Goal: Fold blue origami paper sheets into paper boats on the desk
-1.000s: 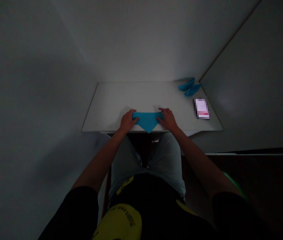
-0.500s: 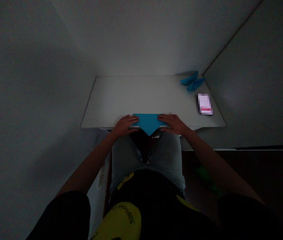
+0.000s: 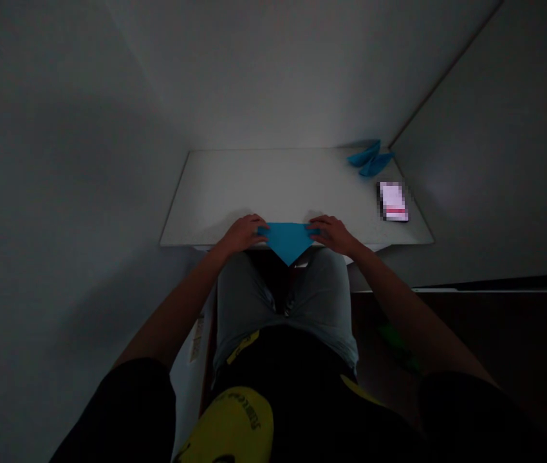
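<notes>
A blue sheet of paper (image 3: 287, 240), folded into a triangle, lies at the front edge of the white table (image 3: 235, 180). Its long folded side faces away from me and its point hangs over the edge toward my lap. My left hand (image 3: 247, 233) grips the left corner, fingers curled in on the paper. At the right corner, my right hand (image 3: 330, 233) pinches the paper in the same way. Parts of both corners are hidden under the fingers.
Two folded blue paper shapes (image 3: 370, 159) stand at the table's back right corner. In front of them lies a phone-like device with a blurred bright screen (image 3: 393, 200). Walls border the table at the back and on the right.
Both hands were laid flatter with fingers stretched over the paper; now their fingers are curled and pinch its corners. The paper has shifted slightly toward me.
</notes>
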Demonstrator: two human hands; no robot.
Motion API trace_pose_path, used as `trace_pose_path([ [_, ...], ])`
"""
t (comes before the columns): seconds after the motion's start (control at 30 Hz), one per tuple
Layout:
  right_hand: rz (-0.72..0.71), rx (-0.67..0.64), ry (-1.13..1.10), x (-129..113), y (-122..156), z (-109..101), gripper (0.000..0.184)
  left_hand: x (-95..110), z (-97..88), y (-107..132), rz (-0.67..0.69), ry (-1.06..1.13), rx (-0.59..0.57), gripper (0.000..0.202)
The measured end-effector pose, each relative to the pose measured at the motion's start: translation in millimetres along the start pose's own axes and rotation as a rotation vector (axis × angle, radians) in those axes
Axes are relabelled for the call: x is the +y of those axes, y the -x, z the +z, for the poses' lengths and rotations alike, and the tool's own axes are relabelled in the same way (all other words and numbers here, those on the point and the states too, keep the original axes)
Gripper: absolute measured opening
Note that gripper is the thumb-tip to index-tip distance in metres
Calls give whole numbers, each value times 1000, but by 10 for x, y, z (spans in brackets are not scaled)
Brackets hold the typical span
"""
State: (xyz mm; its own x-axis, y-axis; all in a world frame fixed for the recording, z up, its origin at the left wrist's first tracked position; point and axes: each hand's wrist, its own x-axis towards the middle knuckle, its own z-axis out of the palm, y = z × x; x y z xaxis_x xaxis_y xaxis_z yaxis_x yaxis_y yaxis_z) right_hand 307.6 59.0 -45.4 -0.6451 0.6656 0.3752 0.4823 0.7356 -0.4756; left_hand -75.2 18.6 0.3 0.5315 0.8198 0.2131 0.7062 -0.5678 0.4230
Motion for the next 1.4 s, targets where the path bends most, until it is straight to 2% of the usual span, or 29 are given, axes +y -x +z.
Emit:
trace_pose_path([
  [0.13,95,12,34,188,-80,35,55,-58,5,-180,-140,-18,-5,62],
  [0.23,137,-36,33,295,-154,5,52,-106,42,-265,-214,-18,-9,60],
  [0.43,111,-141,-28,350,-269,-74,41,-75,33,-309,-303,19,-48,54],
  [0.53,121,-164,-60,341,-300,-88,50,-13,12,-291,-336,62,-82,50],
  [0.63,137,-170,-75,317,-318,-103,62,35,-5,-276,-364,107,-79,58],
  [0.73,104,-169,-96,273,-318,-125,49,68,-21,-261,-356,132,-81,58],
  [0.87,104,-144,-172,167,-286,-131,30,109,-2,-193,-295,173,-104,32],
  [1.0,98,-74,-152,-3,-200,-76,19,147,108,-29,-178,160,28,17],
  [1.17,4,21,-46,-227,79,53,26,218,299,226,-142,38,172,19],
  [1.3,65,48,82,-331,313,145,40,303,378,367,-146,-18,201,27],
  [1.4,88,77,82,-347,364,171,33,352,373,398,-176,-11,204,25],
])
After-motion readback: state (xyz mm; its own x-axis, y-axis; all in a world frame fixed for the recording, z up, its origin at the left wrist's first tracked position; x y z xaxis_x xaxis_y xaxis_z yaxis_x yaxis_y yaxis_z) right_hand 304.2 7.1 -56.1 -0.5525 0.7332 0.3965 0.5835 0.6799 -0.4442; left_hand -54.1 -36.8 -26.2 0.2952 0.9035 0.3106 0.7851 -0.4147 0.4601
